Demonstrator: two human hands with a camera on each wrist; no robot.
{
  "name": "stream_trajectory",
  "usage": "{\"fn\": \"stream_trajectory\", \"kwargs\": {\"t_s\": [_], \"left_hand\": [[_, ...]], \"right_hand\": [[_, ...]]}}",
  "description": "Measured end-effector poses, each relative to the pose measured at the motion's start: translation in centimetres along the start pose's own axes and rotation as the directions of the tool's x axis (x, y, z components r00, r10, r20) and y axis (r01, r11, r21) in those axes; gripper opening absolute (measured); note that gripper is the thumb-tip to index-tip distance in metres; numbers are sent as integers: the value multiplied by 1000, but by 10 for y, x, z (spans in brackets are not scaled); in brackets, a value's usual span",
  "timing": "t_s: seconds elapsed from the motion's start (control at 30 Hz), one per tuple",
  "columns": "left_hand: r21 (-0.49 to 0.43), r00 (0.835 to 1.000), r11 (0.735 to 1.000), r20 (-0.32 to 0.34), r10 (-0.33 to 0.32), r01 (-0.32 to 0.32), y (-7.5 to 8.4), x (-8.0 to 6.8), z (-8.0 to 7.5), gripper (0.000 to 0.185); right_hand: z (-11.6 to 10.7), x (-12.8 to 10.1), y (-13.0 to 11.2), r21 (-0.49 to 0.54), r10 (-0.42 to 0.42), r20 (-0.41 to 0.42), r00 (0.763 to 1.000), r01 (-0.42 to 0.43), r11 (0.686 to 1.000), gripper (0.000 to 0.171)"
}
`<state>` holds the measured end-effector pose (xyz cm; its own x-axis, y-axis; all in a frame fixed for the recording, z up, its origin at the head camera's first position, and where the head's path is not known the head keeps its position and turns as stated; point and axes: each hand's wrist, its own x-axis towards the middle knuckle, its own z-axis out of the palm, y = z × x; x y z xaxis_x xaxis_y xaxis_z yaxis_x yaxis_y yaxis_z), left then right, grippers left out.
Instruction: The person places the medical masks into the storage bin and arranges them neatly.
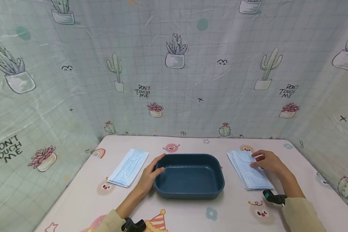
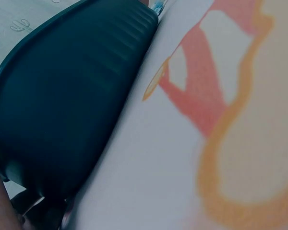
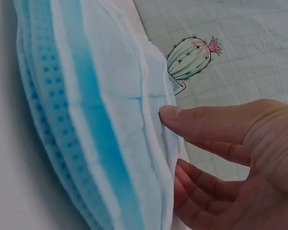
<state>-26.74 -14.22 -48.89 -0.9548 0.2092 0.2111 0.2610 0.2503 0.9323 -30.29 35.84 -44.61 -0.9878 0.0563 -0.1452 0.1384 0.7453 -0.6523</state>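
Note:
A dark blue rectangular tray (image 1: 189, 196) stands in the middle of the table. My left hand (image 1: 147, 176) grips its left end, thumb over the rim and fingers along the outer wall. In the left wrist view the tray's side wall (image 2: 62, 96) fills the upper left. At the right lies a fanned stack of light blue face masks (image 1: 247, 172). Over its right edge is my right hand (image 1: 268, 162), thumb and index finger apart. The right wrist view shows the thumb (image 3: 170, 114) touching the top mask (image 3: 129, 120), with the other fingers at the edge.
Left of the tray lies another stack of light blue face masks (image 1: 128, 167). The table (image 1: 185, 217) has a pale cover with cartoon prints. A cactus-patterned sheet (image 1: 174, 83) hangs behind and at both sides.

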Motion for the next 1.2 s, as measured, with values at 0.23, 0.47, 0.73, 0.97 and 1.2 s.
{"fn": "stream_trajectory", "kwargs": {"t_s": [0.23,0.47,0.73,0.97,1.2], "left_hand": [[12,1000,1000,-1,6,-6,0,0,0,55],[14,1000,1000,4,3,-3,0,0,1,53],[35,1000,999,-15,20,-20,-2,1,-1,53],[18,1000,1000,-1,2,-2,0,0,-2,53],[11,1000,1000,7,15,-15,-1,2,-2,53]], "right_hand": [[2,1,3,-49,-24,-55,998,21,999,48],[1,-2,10,-3,-48,-79,996,47,999,37],[-8,-5,-1,34,-144,-90,986,147,989,35],[-13,-10,-9,114,-133,-83,988,142,983,44],[-21,-13,-16,158,-137,-83,987,148,976,52]]}}
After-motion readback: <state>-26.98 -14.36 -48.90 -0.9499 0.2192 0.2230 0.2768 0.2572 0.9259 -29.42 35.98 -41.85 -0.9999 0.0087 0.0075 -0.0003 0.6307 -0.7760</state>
